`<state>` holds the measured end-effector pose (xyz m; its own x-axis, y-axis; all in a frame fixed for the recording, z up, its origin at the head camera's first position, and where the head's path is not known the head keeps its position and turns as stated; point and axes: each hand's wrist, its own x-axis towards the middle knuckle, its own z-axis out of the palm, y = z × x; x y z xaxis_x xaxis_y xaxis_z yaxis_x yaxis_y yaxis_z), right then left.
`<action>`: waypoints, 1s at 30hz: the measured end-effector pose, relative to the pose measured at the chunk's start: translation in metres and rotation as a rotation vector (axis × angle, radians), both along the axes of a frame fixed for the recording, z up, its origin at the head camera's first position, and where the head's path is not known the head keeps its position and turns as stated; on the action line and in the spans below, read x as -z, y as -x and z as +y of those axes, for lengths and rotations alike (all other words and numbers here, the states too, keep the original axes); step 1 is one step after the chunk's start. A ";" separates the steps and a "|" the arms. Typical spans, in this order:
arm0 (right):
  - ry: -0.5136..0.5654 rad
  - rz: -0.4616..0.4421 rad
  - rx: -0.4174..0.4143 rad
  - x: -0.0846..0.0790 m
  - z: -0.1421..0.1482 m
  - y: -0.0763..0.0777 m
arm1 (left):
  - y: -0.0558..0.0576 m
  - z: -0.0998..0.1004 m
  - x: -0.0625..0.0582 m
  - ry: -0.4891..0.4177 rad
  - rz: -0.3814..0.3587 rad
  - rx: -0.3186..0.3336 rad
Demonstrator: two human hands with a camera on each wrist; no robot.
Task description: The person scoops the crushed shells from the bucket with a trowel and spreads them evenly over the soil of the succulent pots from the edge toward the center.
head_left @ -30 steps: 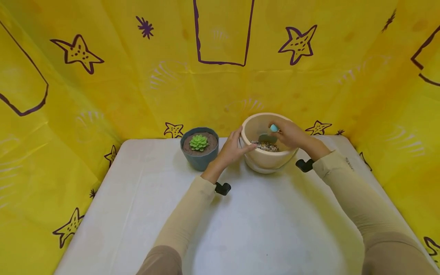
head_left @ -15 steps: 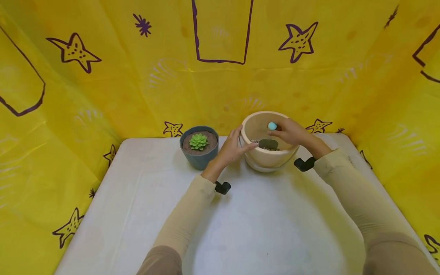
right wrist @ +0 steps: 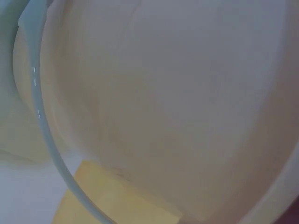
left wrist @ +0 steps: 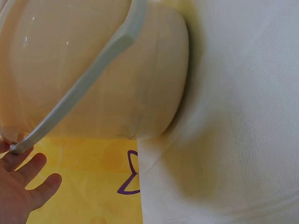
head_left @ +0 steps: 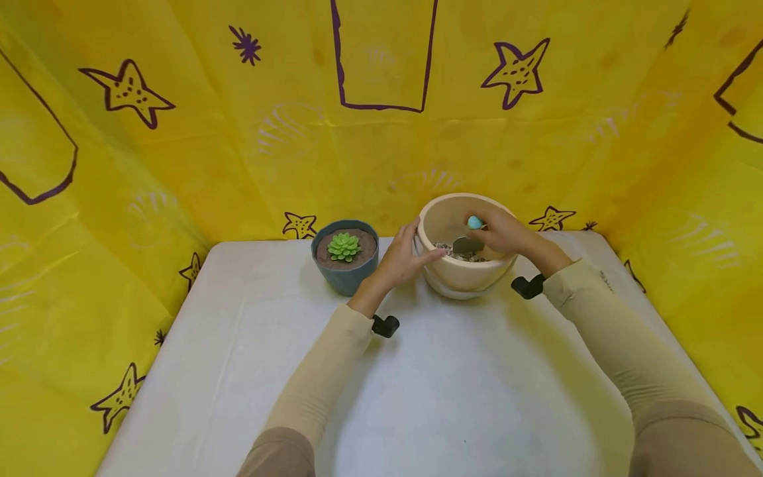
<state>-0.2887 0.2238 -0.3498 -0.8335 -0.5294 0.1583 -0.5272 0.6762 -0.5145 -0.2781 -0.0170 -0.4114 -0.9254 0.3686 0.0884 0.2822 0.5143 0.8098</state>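
Inspecting the right hand (head_left: 501,232) in the head view, we find its fingers curled round the handle of a small trowel with a light-blue rounded end and a dark, rounded blade (head_left: 468,245); the right wrist view shows no fingers. The blade stands inside a cream, round, plastic-looking bucket (head_left: 465,277), at the gravel. We judge the trowel light and stiff, its smooth handle possibly slippery, best taken firmly behind the blade. We note the left hand (head_left: 401,260) against the bucket's left side, fingers spread, thumb laid over the rim. We judge the bucket rigid and smooth, better steadied at the rim than by its thin, pale carrying handle (left wrist: 79,91).

Containers: the bucket holds mottled gravel (head_left: 471,258), depth not determinable. To its left, a blue-grey pot (head_left: 348,278) contains brown soil and an upright green rosette succulent (head_left: 344,247). Both containers stand on a white-covered table (head_left: 465,384).
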 end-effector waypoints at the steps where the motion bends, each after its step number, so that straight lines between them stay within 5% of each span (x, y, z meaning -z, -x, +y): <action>1: -0.011 -0.009 0.011 -0.001 0.002 0.000 | 0.000 0.000 0.000 0.002 0.000 0.003; 9: -0.092 -0.052 0.118 -0.013 0.004 0.001 | 0.001 -0.001 -0.001 0.036 -0.012 0.013; 21: -0.002 -0.087 0.470 -0.009 -0.001 0.009 | 0.004 -0.002 0.001 0.034 -0.006 0.015; 30: 0.146 0.004 0.705 0.005 -0.014 0.011 | 0.005 -0.005 -0.004 0.059 0.005 0.024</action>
<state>-0.3000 0.2096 -0.3549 -0.9684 0.1612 0.1905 0.0073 0.7813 -0.6242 -0.2830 -0.0218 -0.4073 -0.9159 0.3953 0.0702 0.2987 0.5541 0.7770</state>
